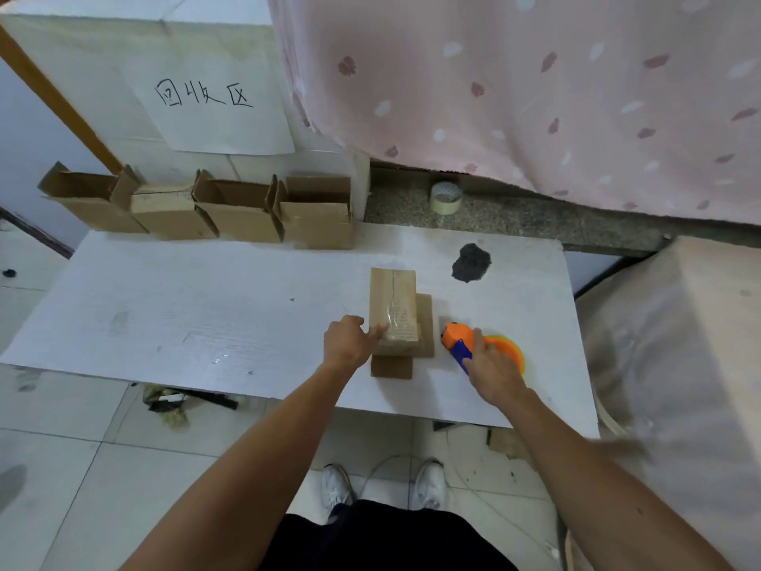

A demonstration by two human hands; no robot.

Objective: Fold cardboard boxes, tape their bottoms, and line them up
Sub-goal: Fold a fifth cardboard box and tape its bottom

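A small cardboard box (393, 307) stands upside down on the white table (206, 315), its closed bottom facing up with clear tape along the seam; its open flaps lie flat beneath it. My left hand (348, 340) presses its fingertips against the box's near left edge. My right hand (492, 364) rests on the orange and blue tape dispenser (461, 337), which lies on the table just right of the box. Several folded boxes (317, 218) stand in a row along the wall at the table's back left.
A spare tape roll (446, 197) sits on the stone ledge behind the table. A dark patch (471, 262) marks the table behind the box. A pink curtain (535, 88) hangs at the back right. A paper sign (214, 105) is on the wall.
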